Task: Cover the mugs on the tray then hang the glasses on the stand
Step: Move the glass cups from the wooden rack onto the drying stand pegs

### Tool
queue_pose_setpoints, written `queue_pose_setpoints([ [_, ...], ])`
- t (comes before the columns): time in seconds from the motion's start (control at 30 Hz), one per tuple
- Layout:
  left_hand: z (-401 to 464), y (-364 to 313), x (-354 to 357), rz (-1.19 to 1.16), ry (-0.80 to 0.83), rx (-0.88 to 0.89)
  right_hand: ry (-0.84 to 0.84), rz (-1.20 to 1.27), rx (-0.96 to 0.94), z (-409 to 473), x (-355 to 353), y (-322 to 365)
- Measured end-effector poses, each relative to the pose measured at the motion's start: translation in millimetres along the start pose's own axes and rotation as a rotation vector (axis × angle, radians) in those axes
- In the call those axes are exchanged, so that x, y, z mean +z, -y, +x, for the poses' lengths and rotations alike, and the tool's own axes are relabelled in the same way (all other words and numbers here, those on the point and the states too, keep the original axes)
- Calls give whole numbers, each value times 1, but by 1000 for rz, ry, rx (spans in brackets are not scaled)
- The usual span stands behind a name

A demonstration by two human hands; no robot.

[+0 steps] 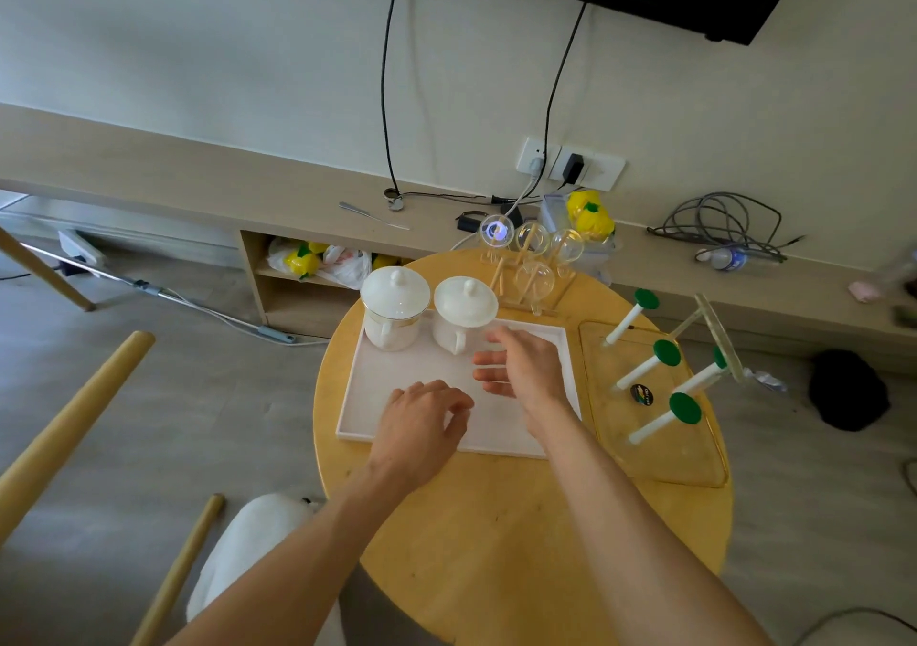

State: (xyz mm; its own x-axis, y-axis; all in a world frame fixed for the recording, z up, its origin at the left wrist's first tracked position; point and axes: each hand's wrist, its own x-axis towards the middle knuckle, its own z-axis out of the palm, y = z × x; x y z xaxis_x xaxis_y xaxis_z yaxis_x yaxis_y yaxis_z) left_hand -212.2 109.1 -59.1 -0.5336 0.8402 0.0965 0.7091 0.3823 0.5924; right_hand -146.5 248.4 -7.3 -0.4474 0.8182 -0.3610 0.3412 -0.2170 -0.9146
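Observation:
Two white mugs stand at the far end of the white tray (367, 400), each with a white knobbed lid on it: the left mug (394, 310) and the right mug (464, 315). Several clear glasses (533, 253) sit upside down on a small wooden rack (501, 281) behind the tray. A stand with white pegs and green caps (660, 362) rises from a clear tray to the right. My left hand (422, 424) hovers over the tray's near part, fingers curled and holding nothing. Just in front of the right mug, my right hand (521, 367) is spread and holds nothing.
The round wooden table (496, 521) carries everything. A low shelf along the wall holds yellow toys (590, 214), cables, a plastic bottle (727, 258) and wall sockets. Wooden chair legs (74, 412) stand at the left. A black television hangs above.

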Motion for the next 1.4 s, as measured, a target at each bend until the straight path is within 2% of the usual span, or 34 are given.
queue_pose_setpoints([
  [0.1, 11, -17, 11, -123, 51, 59, -156, -131, -189, 22, -28, 18],
  [0.2, 27, -28, 22, -243, 62, 81, -301, -518, -464, 48, -45, 41],
  [0.27, 40, -32, 28, -307, 67, 94, -337, -769, -593, 65, -48, 52],
  [0.4, 69, -38, 39, -377, 64, 121, -312, -1101, -672, 93, -43, 59],
  [0.53, 93, -44, 47, -412, 81, 178, -303, -1236, -671, 111, -36, 51],
  [0.73, 103, -43, 53, -421, 71, 213, -291, -1269, -703, 121, -29, 49],
  [0.83, 104, -44, 47, -427, 73, 221, -285, -1293, -658, 119, -26, 56],
  [1.0, 101, -44, 48, -470, 97, 180, -250, -1187, -618, 94, -41, 87],
  [1.2, 105, -50, 43, -571, 105, 130, -161, -1027, -562, 41, -104, 131],
  [1.4, 105, -60, 48, -667, 131, 122, -196, -930, -494, 4, -199, 154],
])
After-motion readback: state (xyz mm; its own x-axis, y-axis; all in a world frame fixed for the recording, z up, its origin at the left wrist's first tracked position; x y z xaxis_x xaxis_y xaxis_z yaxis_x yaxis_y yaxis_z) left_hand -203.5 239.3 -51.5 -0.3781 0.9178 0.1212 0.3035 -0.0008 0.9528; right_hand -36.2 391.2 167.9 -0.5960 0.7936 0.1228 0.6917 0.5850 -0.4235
